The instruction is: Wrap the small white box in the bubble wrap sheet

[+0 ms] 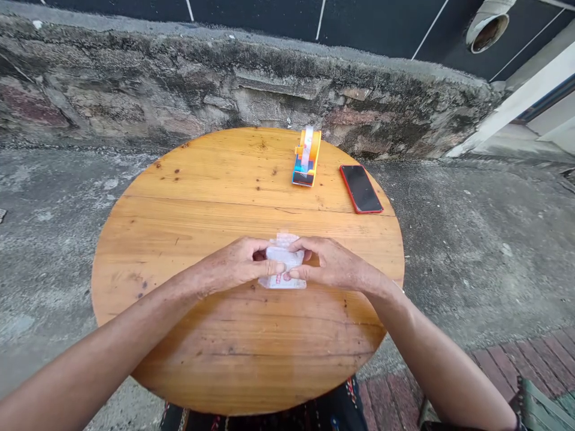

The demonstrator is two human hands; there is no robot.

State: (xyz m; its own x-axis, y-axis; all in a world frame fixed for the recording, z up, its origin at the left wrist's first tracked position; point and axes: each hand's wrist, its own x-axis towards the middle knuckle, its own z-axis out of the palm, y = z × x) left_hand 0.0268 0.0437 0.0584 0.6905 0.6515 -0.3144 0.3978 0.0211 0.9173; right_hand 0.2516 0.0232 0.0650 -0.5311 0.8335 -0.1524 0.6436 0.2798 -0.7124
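Both hands meet over the near middle of the round wooden table (215, 347). Between them is a small whitish, partly see-through plastic packet (284, 256) with red print on its lower part. My left hand (245, 260) grips its left side, the thumb lying across the front. From the right, my right hand (327, 261) pinches the other side with thumb and forefinger. What the packet contains cannot be made out. Beyond the hands stands a yellow and blue tape dispenser (307, 157) with a roll of tape in it.
A phone (362, 188) in a red case lies face up near the table's right edge. Behind the table runs a low stone wall (179, 96) below dark tiles. A pipe end (489, 33) juts out at upper right. Concrete ground (449, 251) surrounds the table.
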